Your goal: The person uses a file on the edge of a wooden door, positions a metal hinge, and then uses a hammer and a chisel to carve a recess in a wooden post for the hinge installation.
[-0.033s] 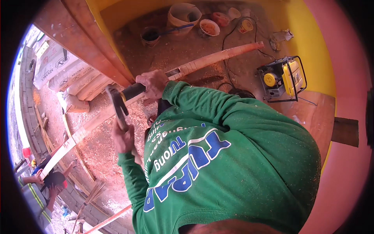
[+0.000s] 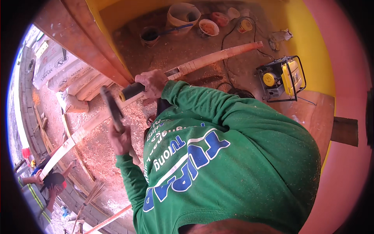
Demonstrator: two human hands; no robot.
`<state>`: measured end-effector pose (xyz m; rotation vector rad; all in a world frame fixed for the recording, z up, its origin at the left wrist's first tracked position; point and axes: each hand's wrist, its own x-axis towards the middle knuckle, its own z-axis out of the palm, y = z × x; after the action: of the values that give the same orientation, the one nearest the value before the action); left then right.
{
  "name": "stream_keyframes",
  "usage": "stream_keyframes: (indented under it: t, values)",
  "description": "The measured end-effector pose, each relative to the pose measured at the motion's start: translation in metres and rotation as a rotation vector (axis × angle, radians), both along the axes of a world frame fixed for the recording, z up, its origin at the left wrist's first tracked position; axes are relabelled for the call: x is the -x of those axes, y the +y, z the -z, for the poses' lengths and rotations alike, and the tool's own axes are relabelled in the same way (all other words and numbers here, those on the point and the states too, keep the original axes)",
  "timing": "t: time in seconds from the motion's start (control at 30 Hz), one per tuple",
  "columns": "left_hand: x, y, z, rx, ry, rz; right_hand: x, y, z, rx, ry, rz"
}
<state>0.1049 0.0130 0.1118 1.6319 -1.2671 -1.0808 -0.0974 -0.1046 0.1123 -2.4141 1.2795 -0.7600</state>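
Note:
My left hand [image 2: 120, 141] is closed round the handle of a hammer [image 2: 112, 105], whose head is blurred and stands a little apart from the chisel's butt. A chisel [image 2: 133, 91] with a thick black handle and a yellow end is gripped in my right hand [image 2: 153, 83]. The chisel lies along a long pale wooden beam [image 2: 208, 58], beside a dark slot cut into the wood. My right fingers hide most of the chisel's far part, so I cannot tell where its edge touches. Green sleeves cover both arms.
Buckets and tubs [image 2: 183, 19] stand by the far wall. A yellow generator [image 2: 287, 79] sits at right, with a black cable nearby. Stacked sacks [image 2: 66, 74] lie at left, below a brown post [image 2: 89, 35]. Another person [image 2: 43, 191] holds the beam's left end. A broom [image 2: 93, 191] lies near wood shavings.
The hammer head has swung left, away from the chisel's butt, which it met or overlapped earlier. My left hand has shifted slightly left. The right hand and chisel stay put.

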Motion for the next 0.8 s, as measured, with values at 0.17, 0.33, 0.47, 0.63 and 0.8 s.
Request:
stream_keyframes:
  t: [0.17,0.33,0.47,0.63,0.8]
  values:
    - [0.005,-0.007,-0.005,0.039,0.146,-0.110,0.003,0.003,-0.003,0.038,-0.077,-0.001]
    - [0.011,-0.009,-0.011,0.165,-0.062,0.137,0.013,0.005,-0.009,0.061,-0.065,-0.047]
    - [0.009,-0.009,-0.010,0.192,0.315,-0.190,0.019,0.002,-0.012,0.052,-0.145,0.017]
    - [0.012,-0.014,-0.002,0.199,-0.074,0.190,0.021,0.001,-0.011,0.087,-0.149,-0.006]
    - [0.018,-0.008,-0.005,0.176,0.285,-0.205,0.018,0.003,-0.006,0.020,-0.074,0.041]
